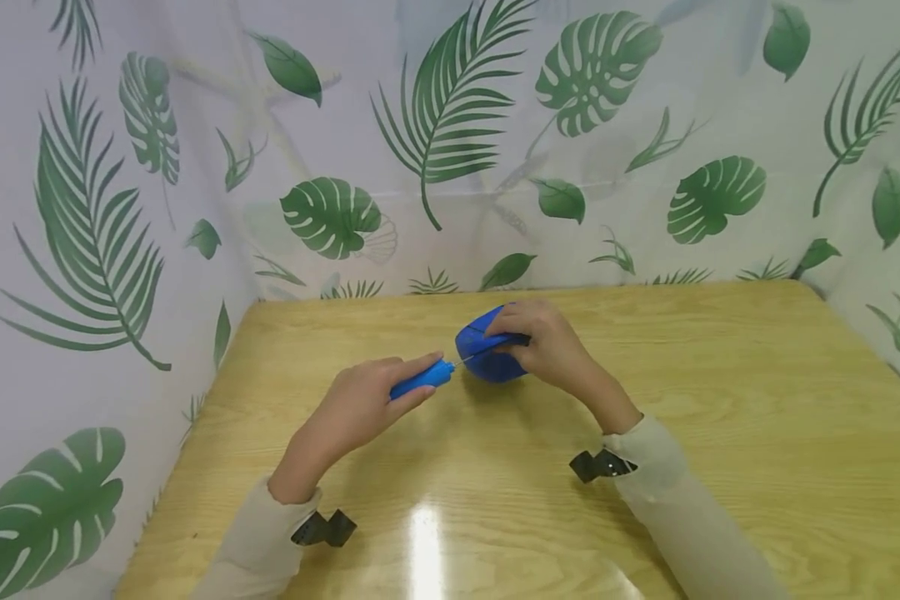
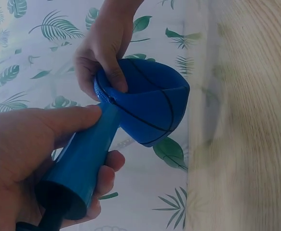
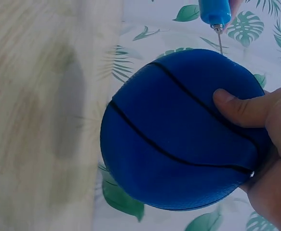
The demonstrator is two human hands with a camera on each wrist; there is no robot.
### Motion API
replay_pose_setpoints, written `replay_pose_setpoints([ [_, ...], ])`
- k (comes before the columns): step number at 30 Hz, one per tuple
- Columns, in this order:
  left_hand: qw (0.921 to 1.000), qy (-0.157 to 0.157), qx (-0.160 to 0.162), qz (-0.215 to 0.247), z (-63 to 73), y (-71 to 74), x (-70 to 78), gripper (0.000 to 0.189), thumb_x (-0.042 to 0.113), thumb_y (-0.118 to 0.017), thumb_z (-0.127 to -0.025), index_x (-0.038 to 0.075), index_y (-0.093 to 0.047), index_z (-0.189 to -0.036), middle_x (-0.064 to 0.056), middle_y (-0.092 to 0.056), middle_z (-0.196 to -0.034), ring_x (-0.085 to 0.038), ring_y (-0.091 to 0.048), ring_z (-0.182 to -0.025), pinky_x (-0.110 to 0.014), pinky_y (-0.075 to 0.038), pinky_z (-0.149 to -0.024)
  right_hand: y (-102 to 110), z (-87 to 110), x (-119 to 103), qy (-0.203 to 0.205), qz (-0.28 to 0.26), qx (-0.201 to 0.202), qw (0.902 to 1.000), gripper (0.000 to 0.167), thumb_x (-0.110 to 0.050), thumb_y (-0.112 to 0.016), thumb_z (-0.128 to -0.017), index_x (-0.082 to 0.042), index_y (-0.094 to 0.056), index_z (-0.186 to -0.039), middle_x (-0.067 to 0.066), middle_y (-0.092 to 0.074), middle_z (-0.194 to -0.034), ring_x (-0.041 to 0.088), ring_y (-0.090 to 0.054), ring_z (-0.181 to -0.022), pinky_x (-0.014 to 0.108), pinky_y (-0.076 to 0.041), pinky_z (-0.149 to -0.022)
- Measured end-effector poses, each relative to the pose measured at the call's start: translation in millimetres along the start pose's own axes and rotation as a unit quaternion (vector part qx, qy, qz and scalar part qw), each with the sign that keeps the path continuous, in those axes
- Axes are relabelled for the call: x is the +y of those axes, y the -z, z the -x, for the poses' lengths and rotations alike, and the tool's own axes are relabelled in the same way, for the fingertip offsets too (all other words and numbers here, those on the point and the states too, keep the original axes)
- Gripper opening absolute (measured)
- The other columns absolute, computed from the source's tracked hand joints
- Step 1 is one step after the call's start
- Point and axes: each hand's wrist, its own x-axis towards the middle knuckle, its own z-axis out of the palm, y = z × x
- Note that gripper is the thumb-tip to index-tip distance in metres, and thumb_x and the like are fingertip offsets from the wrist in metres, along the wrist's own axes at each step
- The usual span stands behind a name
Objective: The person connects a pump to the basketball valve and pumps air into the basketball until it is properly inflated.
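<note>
My left hand point(image 1: 356, 407) grips the barrel of a blue hand pump point(image 1: 429, 379), thumb along one side and fingers curled beneath. A thin metal needle point(image 3: 220, 42) juts from the pump's tip and meets the edge of a blue ball in the right wrist view. That ball point(image 3: 179, 139) is deflated, folded in on itself and marked with black seam lines. With thumb and fingers, my right hand point(image 1: 546, 340) pinches its folded side just above the table. In the left wrist view, the pump's dark rod point(image 2: 52, 216) shows at its rear end.
Beneath both hands lies a wood-grain table point(image 1: 720, 375), with a bright light reflection near its front. A white cloth with green leaf prints point(image 1: 450, 108) hangs behind and at the sides. Dark wrist cameras point(image 1: 324, 528) sit by both sleeve cuffs.
</note>
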Motion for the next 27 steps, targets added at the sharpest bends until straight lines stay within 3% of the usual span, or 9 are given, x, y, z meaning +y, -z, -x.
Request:
replay_pose_setpoints([
  [2,1.0,-0.004,-0.005,0.002,-1.1,2.4,2.3,0.048,0.037,-0.06,-0.103,0.025,-0.054,-0.149,-0.002,-0.075,-0.118,-0.018,-0.072,-0.095,-0.038,-0.058,-0.075,4,-0.4,-3,0.016,0.027,0.003,0.9995,0.021,0.008,-0.083,-0.075,-0.005,-0.078,-0.09,0.01,-0.076,-0.091,0.033,-0.071,-0.096,0.054,-0.053,-0.093],
  [5,0.9999,-0.007,-0.01,0.006,-0.6,4.9,6.4,0.048,0.036,-0.061,-0.103,0.026,-0.054,-0.149,0.0,-0.075,-0.108,-0.013,-0.067,-0.083,-0.032,-0.054,-0.07,10,-0.2,-9,0.029,0.041,0.003,0.9987,0.021,0.004,-0.086,-0.074,-0.006,-0.079,-0.091,0.009,-0.076,-0.09,0.032,-0.071,-0.095,0.054,-0.052,-0.093],
  [9,0.9996,-0.026,-0.005,0.004,2.9,7.7,11.1,0.046,0.036,-0.062,-0.102,0.026,-0.056,-0.147,0.005,-0.069,-0.092,-0.007,-0.051,-0.067,-0.024,-0.044,-0.062,21,1.7,-20,0.038,0.022,-0.025,0.9987,0.024,-0.003,-0.088,-0.073,-0.005,-0.079,-0.095,0.007,-0.075,-0.09,0.028,-0.07,-0.092,0.051,-0.053,-0.091],
  [14,0.9991,-0.037,0.006,0.02,5.4,14.5,15.6,0.047,0.036,-0.063,-0.102,0.027,-0.056,-0.147,0.007,-0.065,-0.087,-0.006,-0.049,-0.066,-0.023,-0.042,-0.061,37,3.9,-34,0.023,-0.007,-0.041,0.9989,0.024,-0.004,-0.086,-0.076,-0.006,-0.078,-0.099,0.006,-0.074,-0.091,0.025,-0.068,-0.091,0.046,-0.056,-0.087],
  [18,0.9983,-0.038,0.014,0.042,5.7,19.9,17.8,0.049,0.037,-0.061,-0.103,0.025,-0.054,-0.149,0.006,-0.066,-0.087,-0.006,-0.05,-0.068,-0.024,-0.044,-0.063,40,0.4,-42,0.054,0.012,0.005,0.9984,0.021,-0.002,-0.087,-0.075,-0.006,-0.078,-0.093,0.007,-0.074,-0.089,0.028,-0.068,-0.092,0.049,-0.053,-0.088],
  [21,0.997,-0.046,0.024,0.058,3.7,21.9,19.6,0.049,0.035,-0.061,-0.103,0.022,-0.053,-0.15,0.003,-0.071,-0.096,-0.007,-0.056,-0.073,-0.025,-0.047,-0.066,40,-3.7,-45,0.085,0.022,0.056,0.9945,0.02,0.001,-0.088,-0.071,-0.005,-0.077,-0.086,0.007,-0.075,-0.086,0.03,-0.068,-0.09,0.05,-0.049,-0.085],
  [27,0.9953,-0.045,0.042,0.075,-14.1,20.5,24.4,0.048,0.037,-0.059,-0.104,0.021,-0.054,-0.149,0.001,-0.075,-0.117,-0.01,-0.064,-0.084,-0.027,-0.052,-0.072,40,-10.3,-43,0.113,0.049,0.116,0.9856,0.019,0.01,-0.085,-0.069,-0.004,-0.075,-0.079,0.007,-0.07,-0.078,0.03,-0.061,-0.083,0.048,-0.045,-0.083],
])
